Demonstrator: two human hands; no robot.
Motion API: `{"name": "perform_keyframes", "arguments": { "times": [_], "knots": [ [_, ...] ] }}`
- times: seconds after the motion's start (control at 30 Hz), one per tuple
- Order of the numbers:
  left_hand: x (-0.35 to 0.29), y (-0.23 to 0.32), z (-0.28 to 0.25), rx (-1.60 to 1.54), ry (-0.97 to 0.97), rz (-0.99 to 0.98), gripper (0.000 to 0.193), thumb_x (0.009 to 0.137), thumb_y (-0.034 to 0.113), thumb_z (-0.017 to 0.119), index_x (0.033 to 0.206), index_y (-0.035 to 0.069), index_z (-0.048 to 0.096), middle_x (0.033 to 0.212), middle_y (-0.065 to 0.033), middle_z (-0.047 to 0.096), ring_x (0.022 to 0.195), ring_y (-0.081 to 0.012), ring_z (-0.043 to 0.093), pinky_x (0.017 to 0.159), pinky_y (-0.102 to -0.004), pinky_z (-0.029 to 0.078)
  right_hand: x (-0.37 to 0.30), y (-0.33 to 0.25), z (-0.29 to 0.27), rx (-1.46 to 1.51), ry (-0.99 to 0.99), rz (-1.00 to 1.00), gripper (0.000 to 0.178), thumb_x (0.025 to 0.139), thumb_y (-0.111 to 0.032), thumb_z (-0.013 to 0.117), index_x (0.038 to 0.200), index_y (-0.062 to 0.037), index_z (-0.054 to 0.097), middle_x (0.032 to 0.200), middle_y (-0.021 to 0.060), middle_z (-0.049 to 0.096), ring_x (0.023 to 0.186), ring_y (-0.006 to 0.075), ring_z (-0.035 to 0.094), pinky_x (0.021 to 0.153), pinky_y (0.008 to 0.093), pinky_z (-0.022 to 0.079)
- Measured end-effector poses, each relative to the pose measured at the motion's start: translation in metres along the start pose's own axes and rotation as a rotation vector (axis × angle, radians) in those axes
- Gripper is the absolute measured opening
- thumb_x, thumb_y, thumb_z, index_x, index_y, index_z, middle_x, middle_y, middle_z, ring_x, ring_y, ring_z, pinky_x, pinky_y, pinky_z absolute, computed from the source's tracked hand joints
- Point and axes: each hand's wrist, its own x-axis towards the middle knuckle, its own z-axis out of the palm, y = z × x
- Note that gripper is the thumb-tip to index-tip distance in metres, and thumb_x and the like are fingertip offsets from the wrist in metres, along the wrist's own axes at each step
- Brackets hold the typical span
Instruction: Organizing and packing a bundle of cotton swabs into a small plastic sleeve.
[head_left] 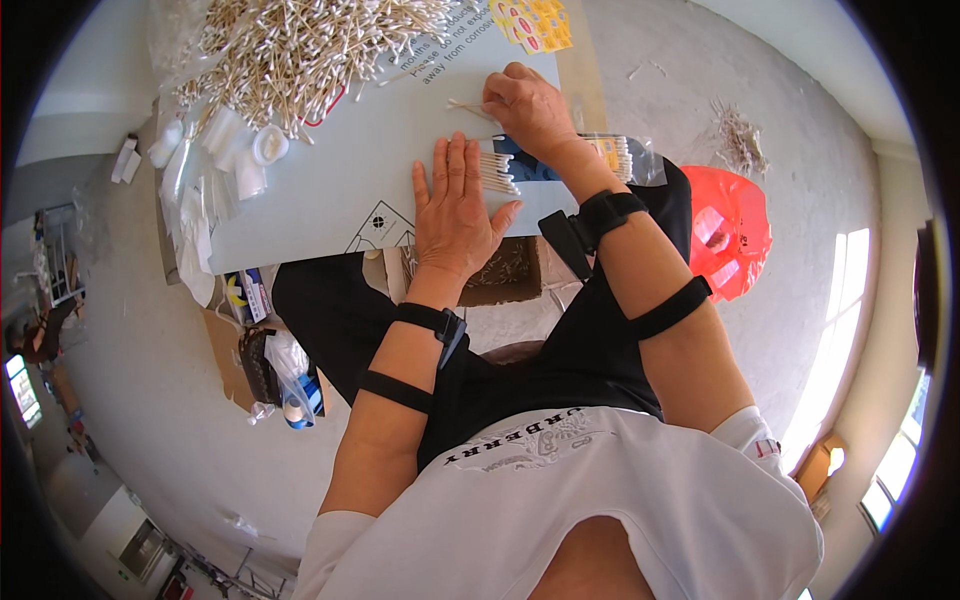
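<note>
My left hand (452,208) lies flat on the pale table board (330,190), fingers stretched out. Right beside its fingers is a small row of cotton swabs (497,174), lined up with their white tips side by side. Just above that row, my right hand (530,112) is closed in a pinch on cotton swabs (466,106) whose ends stick out to the left; how many it holds is hidden. Under my right wrist, a dark blue piece (530,166) lies by the row, partly covered.
A large heap of loose cotton swabs (300,50) covers the board's far left. White rolls (250,165) and clear plastic lie below it. Yellow labels (532,24) sit at the far edge. Packed swabs (612,156) lie at right, near a red plastic bag (735,235). An open box (505,275) stands below the board.
</note>
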Motion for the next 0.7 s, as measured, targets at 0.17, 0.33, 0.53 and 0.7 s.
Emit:
{"name": "perform_keyframes", "arguments": {
  "times": [0.17, 0.33, 0.53, 0.7],
  "knots": [
    [0.001, 0.000, 0.000, 0.000, -0.001, 0.002, 0.088, 0.088, 0.054, 0.059, 0.150, 0.001, 0.026, 0.157, -0.0168, 0.027, 0.147, -0.0322, 0.020, 0.118, -0.0541, 0.011, 0.002, 0.000, 0.006, 0.072, 0.051, 0.038, 0.010, 0.083, -0.019, 0.066, 0.085, -0.0088, 0.065, 0.085, 0.0082, 0.060, 0.087, 0.0296, 0.062, 0.075, 0.0384, 0.049],
    [0.000, 0.000, 0.000, -0.002, -0.005, 0.003, 0.089, 0.088, 0.054, 0.059, 0.150, 0.000, 0.026, 0.157, -0.0172, 0.026, 0.147, -0.0323, 0.020, 0.118, -0.0541, 0.011, 0.000, -0.010, 0.002, 0.060, -0.006, 0.107, 0.008, 0.081, -0.017, 0.067, 0.081, -0.0092, 0.065, 0.084, 0.0064, 0.061, 0.087, 0.0279, 0.061, 0.075, 0.0380, 0.049],
    [0.000, 0.001, 0.001, -0.009, 0.014, 0.004, 0.090, 0.088, 0.054, 0.059, 0.151, 0.000, 0.024, 0.157, -0.0178, 0.025, 0.147, -0.0329, 0.019, 0.118, -0.0543, 0.011, -0.016, -0.004, -0.005, 0.049, -0.113, -0.130, 0.003, 0.078, -0.013, 0.068, 0.080, -0.0109, 0.067, 0.084, 0.0033, 0.062, 0.089, 0.0266, 0.060, 0.076, 0.0378, 0.049],
    [-0.001, 0.000, 0.000, -0.031, 0.014, 0.010, 0.087, 0.088, 0.051, 0.061, 0.149, -0.001, 0.028, 0.156, -0.0182, 0.026, 0.148, -0.0337, 0.018, 0.118, -0.0541, 0.010, -0.033, -0.003, -0.009, 0.097, -0.165, -0.176, 0.003, 0.081, -0.009, 0.066, 0.084, -0.0081, 0.068, 0.087, 0.0043, 0.063, 0.093, 0.0275, 0.059, 0.080, 0.0367, 0.049]
  ]
}}
